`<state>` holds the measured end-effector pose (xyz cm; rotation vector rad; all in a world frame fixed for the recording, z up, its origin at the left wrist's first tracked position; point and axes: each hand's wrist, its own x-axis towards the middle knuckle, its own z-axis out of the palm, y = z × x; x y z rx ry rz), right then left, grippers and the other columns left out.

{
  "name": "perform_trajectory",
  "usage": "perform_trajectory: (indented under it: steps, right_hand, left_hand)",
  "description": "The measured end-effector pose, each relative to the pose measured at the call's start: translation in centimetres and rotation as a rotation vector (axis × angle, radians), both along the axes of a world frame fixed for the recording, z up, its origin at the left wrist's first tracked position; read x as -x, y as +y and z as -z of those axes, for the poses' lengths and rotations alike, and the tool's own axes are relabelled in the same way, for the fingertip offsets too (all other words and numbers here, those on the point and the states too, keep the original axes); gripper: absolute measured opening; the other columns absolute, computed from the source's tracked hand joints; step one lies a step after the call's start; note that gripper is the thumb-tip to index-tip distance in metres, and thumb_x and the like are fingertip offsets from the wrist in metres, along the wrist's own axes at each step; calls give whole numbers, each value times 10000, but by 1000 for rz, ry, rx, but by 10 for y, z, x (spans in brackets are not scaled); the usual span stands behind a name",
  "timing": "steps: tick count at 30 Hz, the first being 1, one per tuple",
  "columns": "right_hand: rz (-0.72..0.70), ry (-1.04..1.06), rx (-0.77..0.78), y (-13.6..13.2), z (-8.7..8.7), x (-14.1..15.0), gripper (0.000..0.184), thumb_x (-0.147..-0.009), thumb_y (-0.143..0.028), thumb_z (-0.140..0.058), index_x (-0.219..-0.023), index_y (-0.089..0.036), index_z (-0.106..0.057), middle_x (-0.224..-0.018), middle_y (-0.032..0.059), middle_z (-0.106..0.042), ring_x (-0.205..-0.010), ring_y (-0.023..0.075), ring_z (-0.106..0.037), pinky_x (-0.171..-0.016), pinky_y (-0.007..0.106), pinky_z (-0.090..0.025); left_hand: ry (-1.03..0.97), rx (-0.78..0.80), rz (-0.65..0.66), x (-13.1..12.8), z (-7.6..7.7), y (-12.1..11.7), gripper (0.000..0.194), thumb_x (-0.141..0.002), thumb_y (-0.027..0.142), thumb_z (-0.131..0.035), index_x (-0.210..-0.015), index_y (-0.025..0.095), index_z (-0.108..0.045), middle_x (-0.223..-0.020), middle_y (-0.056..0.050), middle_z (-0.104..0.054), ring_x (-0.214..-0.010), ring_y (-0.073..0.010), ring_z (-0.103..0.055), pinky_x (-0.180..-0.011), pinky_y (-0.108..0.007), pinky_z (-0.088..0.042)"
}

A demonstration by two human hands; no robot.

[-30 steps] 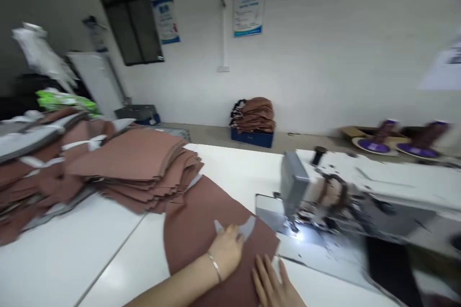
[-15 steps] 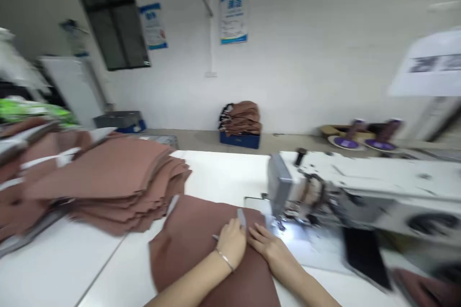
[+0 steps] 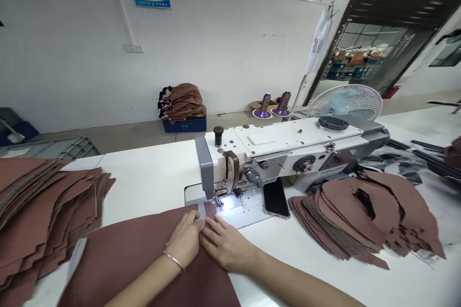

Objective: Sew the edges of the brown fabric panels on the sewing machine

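On the table [image 3: 151, 172], a fabric piece [image 3: 118, 254] lies under the left hand [image 3: 184, 242] and right hand [image 3: 228, 244], with a stack [image 3: 43, 216] to its left and a sewing machine [image 3: 266, 144] to its right. A phone [image 3: 276, 199] lies between the fabric piece and another stack [image 3: 355, 216] farther right. Behind the table stands a crate [image 3: 185, 125] of cloth [image 3: 185, 100], left of 2 thread cones [image 3: 265, 104], while a fan [image 3: 344, 100] sits behind the sewing machine.

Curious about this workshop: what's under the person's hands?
A brown panel and part of a grey strip. Whatever the left hand and right hand cover can't be seen.
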<state>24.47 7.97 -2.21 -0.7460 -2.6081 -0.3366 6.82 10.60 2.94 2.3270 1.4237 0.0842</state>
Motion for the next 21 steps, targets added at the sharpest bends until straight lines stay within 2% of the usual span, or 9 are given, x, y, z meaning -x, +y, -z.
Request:
perform_trajectory:
  steps: [3, 7, 10, 13, 16, 21]
  right_hand:
    - [67, 21, -151, -17, 6, -7, 295, -872, -115, -448, -1089, 15, -599, -1070, 278, -636, -1080, 368, -589, -855, 522, -508]
    - [54, 64, -168, -20, 6, -18, 259, -878, -106, -433, -1023, -2, -621, -1027, 249, -657, -1042, 332, -619, -892, 472, -521]
    - [43, 79, -145, -11, 2, -24, 262, -900, -103, -410, -1022, -1, -618, -1036, 244, -652, -1054, 309, -614, -917, 447, -519]
    - [33, 83, -110, -6, -1, -26, 244, -902, -99, -430, -1026, 13, -608, -1044, 258, -640, -1065, 319, -605, -923, 454, -511]
    - [19, 97, -53, -5, -2, -29, 223, -911, -101, -445, -1027, 7, -601, -1044, 251, -634, -1098, 325, -582, -935, 464, -499]
    - [20, 93, -15, -5, -5, -33, 240, -921, -105, -419, -1032, -13, -610, -1018, 210, -640, -1076, 317, -580, -935, 466, -495]
  left_hand:
    - [-42, -40, -60, -14, 10, -9, 422, -766, -17, -329, -1024, 108, -639, -1119, -132, -548, -1042, -212, -516, -977, -357, -405]
    - [-119, -94, -140, -28, 26, -14, 531, -750, -55, -295, -1190, 78, -561, -1119, -144, -570, -1075, -200, -538, -989, -364, -438]
    - [-131, -112, -90, -32, 33, -11, 519, -767, -20, -317, -1201, 92, -577, -1297, -171, -518, -1214, -234, -484, -1039, -423, -414]
    - [-138, -75, 13, -33, 31, -6, 555, -767, -14, -311, -1247, 105, -561, -1420, -165, -435, -1260, -256, -457, -1061, -474, -393]
    - [-157, -17, 93, -31, 24, -3, 612, -736, -43, -285, -1270, 100, -549, -1395, -160, -469, -1191, -253, -519, -1046, -484, -411]
    - [-198, 76, 138, -27, 12, 2, 686, -713, -70, -273, -1326, 144, -496, -1371, -112, -508, -1199, -221, -508, -1072, -459, -386]
